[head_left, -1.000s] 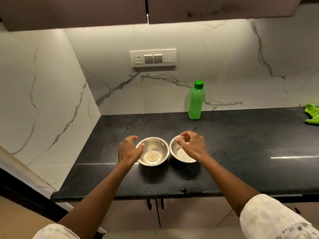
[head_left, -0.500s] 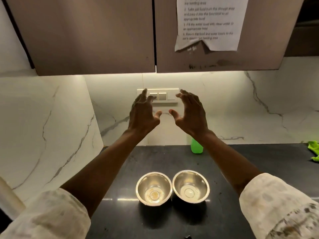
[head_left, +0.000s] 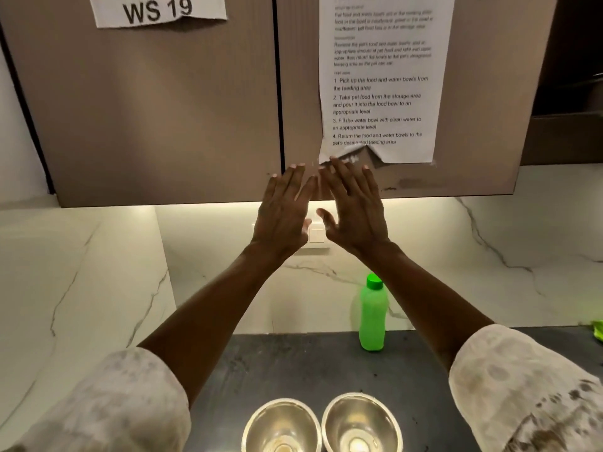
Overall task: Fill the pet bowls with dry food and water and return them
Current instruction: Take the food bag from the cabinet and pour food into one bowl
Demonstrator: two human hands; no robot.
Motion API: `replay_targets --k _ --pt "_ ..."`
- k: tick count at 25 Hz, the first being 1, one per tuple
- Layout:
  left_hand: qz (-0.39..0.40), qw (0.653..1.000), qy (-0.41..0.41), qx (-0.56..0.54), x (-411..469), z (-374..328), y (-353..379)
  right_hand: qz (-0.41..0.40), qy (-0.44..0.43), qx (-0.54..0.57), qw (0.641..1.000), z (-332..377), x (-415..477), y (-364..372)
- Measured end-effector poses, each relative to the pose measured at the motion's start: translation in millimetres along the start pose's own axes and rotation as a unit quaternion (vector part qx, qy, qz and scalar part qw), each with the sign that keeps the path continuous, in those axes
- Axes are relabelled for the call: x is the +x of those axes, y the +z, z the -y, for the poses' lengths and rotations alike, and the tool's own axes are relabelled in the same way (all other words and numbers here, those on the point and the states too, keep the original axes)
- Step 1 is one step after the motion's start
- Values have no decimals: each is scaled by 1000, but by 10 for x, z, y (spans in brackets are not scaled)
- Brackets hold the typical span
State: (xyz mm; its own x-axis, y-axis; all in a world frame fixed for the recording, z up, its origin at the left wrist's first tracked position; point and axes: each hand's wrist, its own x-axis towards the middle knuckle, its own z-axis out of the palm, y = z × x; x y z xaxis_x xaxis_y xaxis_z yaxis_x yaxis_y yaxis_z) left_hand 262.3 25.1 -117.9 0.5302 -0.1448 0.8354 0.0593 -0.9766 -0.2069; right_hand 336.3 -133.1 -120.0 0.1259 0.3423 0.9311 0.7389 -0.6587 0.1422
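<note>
Two empty steel bowls stand side by side on the black counter at the bottom edge of the view: the left bowl (head_left: 280, 425) and the right bowl (head_left: 360, 422). A green bottle (head_left: 372, 316) with a green cap stands upright by the back wall. My left hand (head_left: 284, 213) and my right hand (head_left: 354, 207) are raised high above the bowls, palms forward, fingers spread, at the bottom edge of the two wall cabinet doors (head_left: 163, 125). Both hands hold nothing.
A printed instruction sheet (head_left: 381, 79) hangs on the right cabinet door and a "WS 19" label (head_left: 156, 9) on the left one. A switch plate (head_left: 316, 236) sits on the marble wall behind my hands. A green cloth (head_left: 597, 334) lies at the far right.
My hands let go of the bowls on the counter and rose, fingers spreading, up to the lower edge of the cabinet doors. The view tilted upward, so the bowls dropped to the bottom edge.
</note>
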Motion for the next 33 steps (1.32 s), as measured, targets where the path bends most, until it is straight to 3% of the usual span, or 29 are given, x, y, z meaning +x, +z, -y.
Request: replay_targets --k 8,14,26,29,33 --pt "-111 985 82 102 355 -26 212 -30 -3 -9 1000 -189 101 165" --pt "-144 973 132 124 342 16 107 -37 -5 -42 998 -138 52 139" --pt "-240 954 180 22 -79 -549 -737 -159 68 12 985 308 -225 -569" --pt "-250 958 141 -9 -251 -693 -1044 -160 68 36 984 319 -366 -828" --pt "-179 978 38 -98 -446 -890 -1334 -153 69 48 985 277 -533 -1195"
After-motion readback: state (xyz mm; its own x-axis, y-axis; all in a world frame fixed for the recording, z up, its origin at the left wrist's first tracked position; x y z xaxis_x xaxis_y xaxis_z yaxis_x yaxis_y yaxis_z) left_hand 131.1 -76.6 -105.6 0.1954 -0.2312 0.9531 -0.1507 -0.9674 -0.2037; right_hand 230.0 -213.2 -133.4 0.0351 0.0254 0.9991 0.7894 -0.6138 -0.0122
